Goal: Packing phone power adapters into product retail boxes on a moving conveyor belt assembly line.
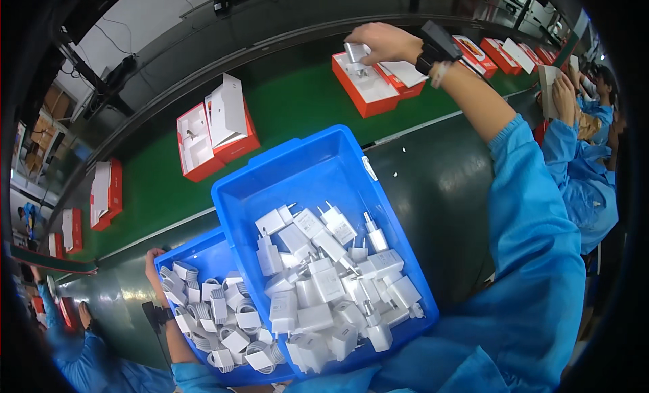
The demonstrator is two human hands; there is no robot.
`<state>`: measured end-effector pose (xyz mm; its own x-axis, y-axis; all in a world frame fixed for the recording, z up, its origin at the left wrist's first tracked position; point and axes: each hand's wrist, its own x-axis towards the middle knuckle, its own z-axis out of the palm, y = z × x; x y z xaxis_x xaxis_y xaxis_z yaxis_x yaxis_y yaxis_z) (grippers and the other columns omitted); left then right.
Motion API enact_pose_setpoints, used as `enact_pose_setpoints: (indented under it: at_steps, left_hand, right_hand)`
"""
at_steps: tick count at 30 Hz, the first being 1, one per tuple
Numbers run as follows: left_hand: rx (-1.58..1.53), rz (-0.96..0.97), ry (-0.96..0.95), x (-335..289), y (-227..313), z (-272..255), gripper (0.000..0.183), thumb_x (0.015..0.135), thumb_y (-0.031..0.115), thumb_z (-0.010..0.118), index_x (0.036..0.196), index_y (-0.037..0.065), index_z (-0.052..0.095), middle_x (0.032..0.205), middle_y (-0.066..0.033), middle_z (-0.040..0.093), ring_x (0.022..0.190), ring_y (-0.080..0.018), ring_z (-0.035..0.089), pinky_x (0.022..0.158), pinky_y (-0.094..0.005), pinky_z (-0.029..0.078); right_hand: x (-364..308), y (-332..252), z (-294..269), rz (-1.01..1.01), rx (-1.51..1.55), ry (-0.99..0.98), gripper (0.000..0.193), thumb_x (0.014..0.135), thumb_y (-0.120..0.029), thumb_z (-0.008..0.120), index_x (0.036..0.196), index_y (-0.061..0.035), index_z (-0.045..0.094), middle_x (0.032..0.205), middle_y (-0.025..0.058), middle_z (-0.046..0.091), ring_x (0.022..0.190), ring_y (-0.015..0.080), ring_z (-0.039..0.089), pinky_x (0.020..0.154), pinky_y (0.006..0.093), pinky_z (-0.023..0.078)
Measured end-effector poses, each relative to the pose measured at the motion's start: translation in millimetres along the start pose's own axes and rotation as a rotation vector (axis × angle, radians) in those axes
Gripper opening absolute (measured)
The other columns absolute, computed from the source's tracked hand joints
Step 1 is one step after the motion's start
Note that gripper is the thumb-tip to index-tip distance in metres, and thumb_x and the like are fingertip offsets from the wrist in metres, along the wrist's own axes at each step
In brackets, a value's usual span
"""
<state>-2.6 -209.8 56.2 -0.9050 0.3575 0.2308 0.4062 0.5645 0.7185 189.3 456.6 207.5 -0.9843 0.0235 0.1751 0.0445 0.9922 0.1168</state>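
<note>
My right hand [384,42] is closed on a white charger plug [354,52], held over an open red-and-white box [368,90] on the green belt. Some metal prongs show just under it. My left hand [154,263] grips the left corner of a lower blue bin [203,243], its fingers partly hidden by the rim. Coiled white cables [233,318] fill that bin. A second blue bin [284,164], overlapping the first, holds a pile of white charger plugs [328,281] with two-pin prongs.
Another open red box [196,143] with a raised white flap lies farther left on the green belt [291,102]. More red boxes [106,193] sit toward both ends. Co-workers in blue work at the right [574,170] and at the lower left [94,359].
</note>
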Motion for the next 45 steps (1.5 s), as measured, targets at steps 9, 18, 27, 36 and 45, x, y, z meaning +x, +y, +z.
enact_pose_setpoints:
  at_steps: [9, 18, 27, 36, 45]
  left_hand:
    - [-0.039, -0.076, 0.005, -6.5, 0.3, -3.6, 0.006, 0.084, 0.004, 0.052, 0.090, 0.003, 0.051, 0.081, 0.0001, 0.050, 0.076, -0.0108, 0.045, 0.068, -0.0219, 0.039]
    - [0.011, 0.021, -0.002, 0.8, -1.6, 3.0, 0.021, 0.083, 0.002, 0.056, 0.103, 0.003, 0.062, 0.088, -0.0040, 0.061, 0.083, -0.0142, 0.055, 0.076, -0.0288, 0.047]
    - [0.115, 0.050, 0.070, -9.0, -14.0, -3.9, 0.021, 0.077, 0.006, 0.064, 0.098, 0.001, 0.059, 0.088, -0.0170, 0.063, 0.083, -0.0305, 0.062, 0.076, -0.0364, 0.049]
    - [-0.121, 0.011, 0.021, -11.0, -22.4, -7.0, 0.018, 0.083, 0.004, 0.056, 0.100, 0.001, 0.060, 0.086, -0.0081, 0.062, 0.083, -0.0159, 0.056, 0.077, -0.0310, 0.048]
    - [-0.008, 0.060, 0.049, -13.3, -25.5, -13.1, 0.010, 0.083, 0.002, 0.054, 0.093, 0.003, 0.054, 0.081, -0.0038, 0.056, 0.076, -0.0126, 0.050, 0.070, -0.0260, 0.044]
  right_hand:
    - [11.6, 28.2, 47.7, 0.112, 0.018, -0.163, 0.056, 0.073, -0.013, 0.073, 0.126, -0.0010, 0.061, 0.118, 0.0144, 0.062, 0.112, 0.0340, 0.059, 0.097, 0.0419, 0.049]
    - [3.5, 34.2, 64.1, 0.157, -0.149, -0.080, 0.014, 0.080, -0.007, 0.064, 0.091, -0.0053, 0.072, 0.102, 0.0150, 0.067, 0.099, 0.0331, 0.065, 0.085, 0.0434, 0.054]
    - [3.9, -384.4, -33.2, -0.842, 0.677, -0.270, 0.021, 0.087, -0.016, 0.061, 0.102, -0.0029, 0.068, 0.096, 0.0162, 0.068, 0.088, 0.0347, 0.067, 0.079, 0.0431, 0.054]
    - [12.6, -440.8, -20.9, -0.726, 0.604, -0.445, 0.024, 0.064, -0.008, 0.070, 0.085, 0.0049, 0.068, 0.082, 0.0220, 0.069, 0.081, 0.0390, 0.069, 0.066, 0.0463, 0.055]
    - [8.0, -225.1, -92.2, -0.152, 0.945, -0.033, 0.035, 0.083, -0.023, 0.069, 0.107, 0.0029, 0.069, 0.086, 0.0117, 0.071, 0.079, 0.0154, 0.067, 0.071, 0.0303, 0.053]
